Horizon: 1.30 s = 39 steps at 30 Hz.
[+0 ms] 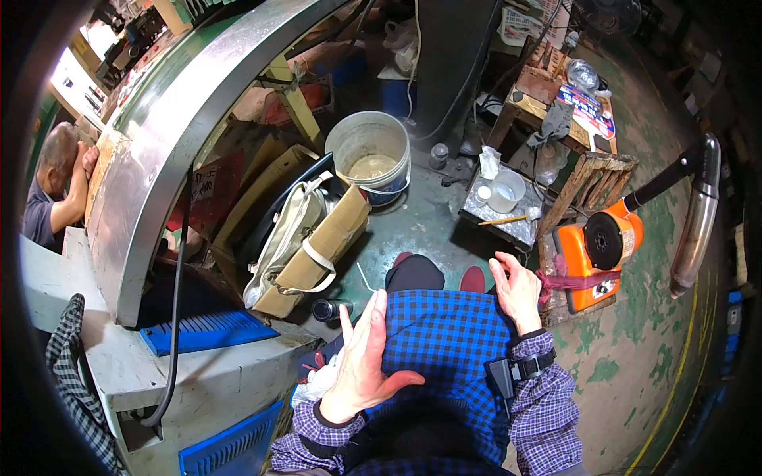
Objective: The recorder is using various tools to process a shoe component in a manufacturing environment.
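My left hand (pixel 361 369) is held up over the left side of my lap, its fingers stretched out and the thumb apart, with nothing in it. Past the right edge of the blue-and-black checked apron (pixel 436 325) is my right hand (pixel 517 292). Its fingers are loosely bent and apart, and nothing shows in them. The apron covers my lap between both hands. Nearest to my left fingertips is a thin white strip (pixel 365 277); a dark cylinder (pixel 325 310) stands or lies just left of them.
A whitish bucket (pixel 343 148) stands ahead. Left of it, a cardboard box (pixel 313 274) holds a cream bag (pixel 286 226). A low stand (pixel 520 230) carries a plastic cup (pixel 506 193). An orange machine (pixel 583 266) is at right. Far left, another person (pixel 55 182) leans at a metal-edged bench (pixel 151 206).
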{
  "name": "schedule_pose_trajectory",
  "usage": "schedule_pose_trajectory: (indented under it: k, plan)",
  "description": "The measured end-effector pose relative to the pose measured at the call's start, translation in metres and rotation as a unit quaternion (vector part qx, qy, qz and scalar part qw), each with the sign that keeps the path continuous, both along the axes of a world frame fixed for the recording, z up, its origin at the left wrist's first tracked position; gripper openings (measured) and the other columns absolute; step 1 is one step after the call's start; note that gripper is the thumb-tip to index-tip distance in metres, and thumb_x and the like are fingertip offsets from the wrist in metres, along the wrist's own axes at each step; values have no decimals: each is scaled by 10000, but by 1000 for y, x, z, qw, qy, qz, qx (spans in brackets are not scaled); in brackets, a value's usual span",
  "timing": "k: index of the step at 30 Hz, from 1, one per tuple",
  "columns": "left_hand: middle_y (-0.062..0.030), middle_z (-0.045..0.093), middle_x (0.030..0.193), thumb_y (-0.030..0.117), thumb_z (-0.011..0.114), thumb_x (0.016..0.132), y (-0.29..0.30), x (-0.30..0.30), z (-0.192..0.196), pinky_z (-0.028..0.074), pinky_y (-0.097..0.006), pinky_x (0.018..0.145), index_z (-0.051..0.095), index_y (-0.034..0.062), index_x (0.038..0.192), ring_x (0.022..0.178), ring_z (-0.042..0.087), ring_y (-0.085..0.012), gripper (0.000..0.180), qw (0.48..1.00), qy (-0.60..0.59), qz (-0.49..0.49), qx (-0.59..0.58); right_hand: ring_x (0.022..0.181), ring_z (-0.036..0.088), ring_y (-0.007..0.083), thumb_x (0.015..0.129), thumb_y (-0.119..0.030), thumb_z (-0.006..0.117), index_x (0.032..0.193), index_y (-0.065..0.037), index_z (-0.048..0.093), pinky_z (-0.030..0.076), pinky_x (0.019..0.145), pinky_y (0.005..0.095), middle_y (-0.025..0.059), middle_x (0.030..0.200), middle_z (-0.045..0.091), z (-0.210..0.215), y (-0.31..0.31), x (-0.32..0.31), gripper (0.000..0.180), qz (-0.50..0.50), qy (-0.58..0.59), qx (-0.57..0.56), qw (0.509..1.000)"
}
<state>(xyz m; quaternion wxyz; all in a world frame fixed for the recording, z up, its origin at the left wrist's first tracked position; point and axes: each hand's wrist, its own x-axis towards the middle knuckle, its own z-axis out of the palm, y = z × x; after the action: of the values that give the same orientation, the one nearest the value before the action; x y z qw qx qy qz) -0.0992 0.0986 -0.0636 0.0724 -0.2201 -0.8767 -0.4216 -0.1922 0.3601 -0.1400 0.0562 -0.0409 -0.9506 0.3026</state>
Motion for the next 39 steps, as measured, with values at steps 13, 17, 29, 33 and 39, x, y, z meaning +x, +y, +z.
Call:
schedule_pose_trajectory:
  k: [13, 17, 29, 33, 39]
  plan:
    - [-325, 183, 1382, 494, 712, 599, -6, 2, -11, 189, -400, 1050, -144, 72, 1385, 1260, 267, -461, 1237, 984, -66, -48, 157, 724, 618, 282, 844, -370, 535, 1004, -75, 619, 463, 661, 368, 113, 757, 640, 3, -1, 1, 346, -3, -3, 3, 1000]
    - [-325, 181, 1384, 523, 693, 605, -6, 2, -15, 196, -416, 1045, -158, 76, 1381, 1279, 256, -430, 1235, 976, -68, -58, 198, 726, 618, 281, 844, -368, 534, 1002, -74, 618, 462, 664, 366, 111, 757, 641, 3, -1, 0, 344, -2, -2, 2, 1000]
    - [-262, 91, 1432, 721, 496, 672, 6, 5, -6, 138, -497, 1060, -212, 212, 1370, 1314, 192, -386, 1117, 874, -173, -97, 442, 719, 616, 277, 843, -353, 540, 1007, -66, 616, 462, 668, 358, 110, 751, 638, 6, -2, 1, 340, -1, -4, 2, 1000]
    - [-248, 108, 1434, 753, 401, 694, 7, 6, -3, 151, -525, 1050, -193, 256, 1375, 1306, 209, -390, 1031, 825, -210, -113, 512, 718, 616, 276, 842, -349, 543, 1008, -68, 616, 463, 668, 358, 111, 748, 636, 6, -3, 1, 335, -4, -11, 0, 1000]
    - [-228, 138, 1435, 786, 162, 728, 10, 8, -2, 153, -555, 1035, -105, 266, 1402, 1295, 234, -393, 892, 788, -232, -107, 560, 725, 617, 280, 844, -353, 539, 1012, -70, 616, 465, 673, 362, 114, 752, 636, 4, -2, 1, 337, -5, -11, 9, 1000]
